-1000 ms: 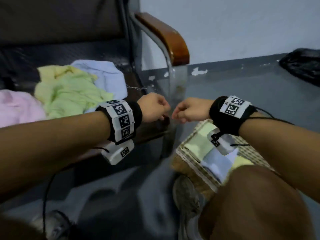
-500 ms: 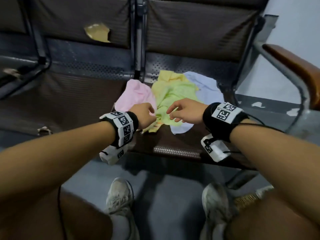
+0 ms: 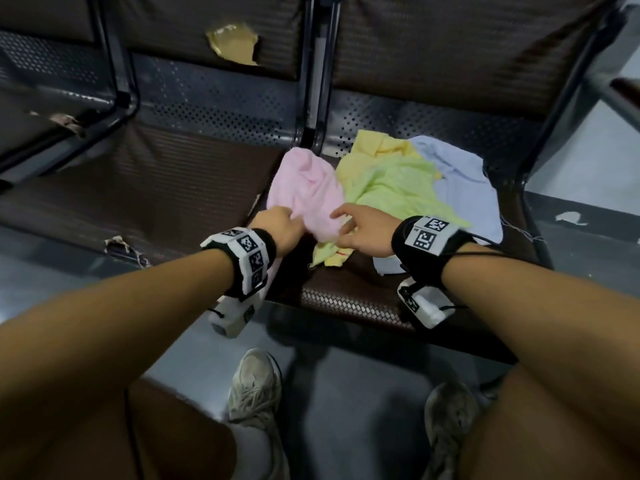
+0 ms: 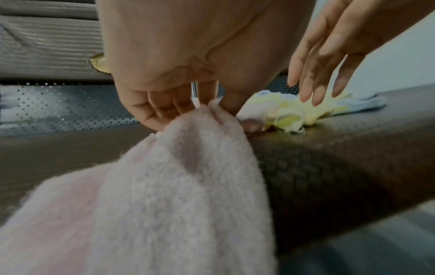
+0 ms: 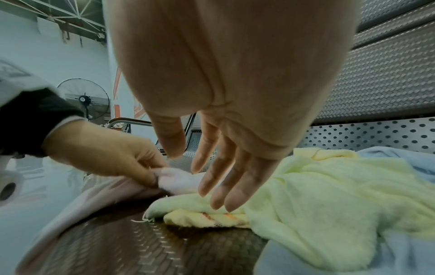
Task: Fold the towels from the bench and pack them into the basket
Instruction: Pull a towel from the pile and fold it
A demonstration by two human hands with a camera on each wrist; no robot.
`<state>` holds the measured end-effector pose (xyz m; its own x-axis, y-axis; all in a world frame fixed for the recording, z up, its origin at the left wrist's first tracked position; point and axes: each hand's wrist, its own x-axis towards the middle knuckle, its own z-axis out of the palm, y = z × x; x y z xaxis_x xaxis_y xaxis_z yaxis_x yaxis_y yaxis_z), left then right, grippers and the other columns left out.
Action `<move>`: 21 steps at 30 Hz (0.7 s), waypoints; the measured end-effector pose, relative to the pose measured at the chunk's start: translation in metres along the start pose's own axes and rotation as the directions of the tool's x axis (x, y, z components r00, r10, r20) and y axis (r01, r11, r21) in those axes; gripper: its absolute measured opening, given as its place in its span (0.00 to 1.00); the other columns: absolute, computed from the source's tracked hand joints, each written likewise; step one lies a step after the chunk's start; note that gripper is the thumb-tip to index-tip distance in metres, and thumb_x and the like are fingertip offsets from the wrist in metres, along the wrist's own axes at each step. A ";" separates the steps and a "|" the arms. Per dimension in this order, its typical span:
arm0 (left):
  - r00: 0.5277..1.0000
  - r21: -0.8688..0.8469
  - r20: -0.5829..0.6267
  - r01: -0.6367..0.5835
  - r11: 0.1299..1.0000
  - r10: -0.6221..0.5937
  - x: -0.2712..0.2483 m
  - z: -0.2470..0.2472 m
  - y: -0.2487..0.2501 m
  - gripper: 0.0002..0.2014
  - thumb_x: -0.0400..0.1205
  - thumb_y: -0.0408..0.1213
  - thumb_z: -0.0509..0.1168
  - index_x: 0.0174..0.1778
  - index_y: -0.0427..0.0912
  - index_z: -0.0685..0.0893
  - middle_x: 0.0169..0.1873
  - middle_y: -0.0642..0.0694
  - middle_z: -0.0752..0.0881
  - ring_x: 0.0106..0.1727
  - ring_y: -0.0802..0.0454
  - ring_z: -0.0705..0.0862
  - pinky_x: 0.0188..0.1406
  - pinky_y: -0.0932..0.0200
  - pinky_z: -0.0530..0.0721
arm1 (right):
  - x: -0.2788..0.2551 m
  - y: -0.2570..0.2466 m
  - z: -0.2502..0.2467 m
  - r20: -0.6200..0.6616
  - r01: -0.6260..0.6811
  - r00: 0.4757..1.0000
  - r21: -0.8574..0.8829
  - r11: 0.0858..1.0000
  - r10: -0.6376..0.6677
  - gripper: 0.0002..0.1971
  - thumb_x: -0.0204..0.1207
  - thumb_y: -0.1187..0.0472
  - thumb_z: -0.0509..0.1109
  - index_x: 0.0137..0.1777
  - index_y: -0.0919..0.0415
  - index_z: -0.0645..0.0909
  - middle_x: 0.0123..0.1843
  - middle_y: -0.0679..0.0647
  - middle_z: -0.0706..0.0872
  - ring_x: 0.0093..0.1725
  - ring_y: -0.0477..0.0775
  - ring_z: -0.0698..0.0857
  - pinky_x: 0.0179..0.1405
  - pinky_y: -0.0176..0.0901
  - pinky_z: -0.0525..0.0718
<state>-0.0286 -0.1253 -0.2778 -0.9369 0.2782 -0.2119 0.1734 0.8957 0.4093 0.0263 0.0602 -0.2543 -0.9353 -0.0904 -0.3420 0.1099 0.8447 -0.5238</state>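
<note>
A heap of towels lies on the dark bench seat point(image 3: 346, 292): a pink towel point(image 3: 304, 188) at the left, a light green towel point(image 3: 398, 188) in the middle over a yellow towel point(image 3: 374, 147), and a pale blue towel point(image 3: 460, 181) at the right. My left hand point(image 3: 277, 226) pinches the near edge of the pink towel point(image 4: 179, 186), which hangs toward the wrist camera. My right hand point(image 3: 360, 226) hovers open just over the pink and green towels point(image 5: 317, 189), fingers point(image 5: 226, 186) straight. The basket is out of view.
The bench has a perforated metal back point(image 3: 221, 98) with a torn patch point(image 3: 235, 46) and a second seat point(image 3: 138, 188) to the left. A metal armrest frame point(image 3: 616, 95) stands at the right. My shoes point(image 3: 256, 386) and knees are below, on the grey floor.
The view swung from the basket on the floor to the bench. Both hands reached the heap; my left hand took hold of the pink towel's edge and my right hand opened.
</note>
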 end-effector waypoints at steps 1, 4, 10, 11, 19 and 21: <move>1.000 -0.115 0.013 -0.024 0.993 0.026 -0.004 -0.007 0.016 0.15 0.84 0.47 0.54 0.44 0.41 0.80 0.57 0.31 0.86 0.58 0.34 0.82 0.47 0.54 0.72 | -0.001 0.000 -0.002 -0.029 0.019 0.999 0.025 1.000 -0.018 0.36 0.75 0.55 0.77 0.81 0.50 0.66 0.64 0.55 0.83 0.53 0.55 0.85 0.51 0.45 0.82; 0.994 -0.585 0.018 -0.077 0.807 0.107 -0.017 -0.029 0.066 0.18 0.82 0.38 0.56 0.31 0.41 0.87 0.42 0.35 0.90 0.44 0.48 0.85 0.42 0.54 0.77 | -0.003 0.002 -0.010 -0.149 0.145 0.980 0.092 0.985 -0.130 0.30 0.70 0.61 0.80 0.71 0.52 0.75 0.61 0.55 0.86 0.58 0.59 0.85 0.60 0.53 0.84; 0.963 -0.670 -0.074 -0.240 0.703 0.259 -0.027 -0.054 0.086 0.11 0.72 0.38 0.76 0.45 0.35 0.91 0.42 0.39 0.93 0.46 0.44 0.92 0.52 0.47 0.91 | -0.013 0.025 -0.043 -0.323 0.085 0.946 0.143 0.986 -0.034 0.01 0.77 0.60 0.73 0.45 0.55 0.84 0.45 0.54 0.87 0.48 0.57 0.84 0.46 0.47 0.80; 0.956 -0.608 -0.113 -0.282 0.742 0.270 -0.027 -0.053 0.086 0.12 0.72 0.39 0.77 0.49 0.37 0.91 0.45 0.41 0.93 0.49 0.45 0.92 0.54 0.46 0.90 | -0.017 0.032 -0.049 -0.366 0.086 0.931 0.202 0.976 -0.006 0.04 0.77 0.58 0.74 0.47 0.58 0.83 0.44 0.54 0.87 0.46 0.55 0.84 0.46 0.47 0.79; 0.945 -0.415 -0.277 -0.282 0.865 0.175 -0.020 -0.060 0.117 0.19 0.78 0.54 0.61 0.41 0.43 0.90 0.40 0.42 0.91 0.45 0.43 0.88 0.43 0.52 0.85 | -0.077 0.072 -0.092 -0.650 0.291 0.749 0.498 0.817 0.129 0.14 0.71 0.51 0.82 0.44 0.51 0.78 0.32 0.47 0.87 0.29 0.42 0.83 0.27 0.34 0.80; 0.947 -0.372 -0.269 -0.268 0.889 0.173 -0.016 -0.057 0.122 0.18 0.79 0.52 0.61 0.40 0.43 0.89 0.41 0.41 0.90 0.47 0.41 0.87 0.42 0.54 0.82 | -0.086 0.080 -0.095 -0.662 0.247 0.741 0.418 0.874 0.108 0.08 0.76 0.52 0.78 0.42 0.51 0.82 0.29 0.46 0.84 0.27 0.40 0.80 0.28 0.35 0.77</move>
<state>-0.0100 -0.0405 -0.1742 -0.9394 0.3249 0.1091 0.2921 0.5923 0.7509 0.0837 0.1860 -0.1926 -0.9044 0.3733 0.2069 0.0057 0.4954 -0.8687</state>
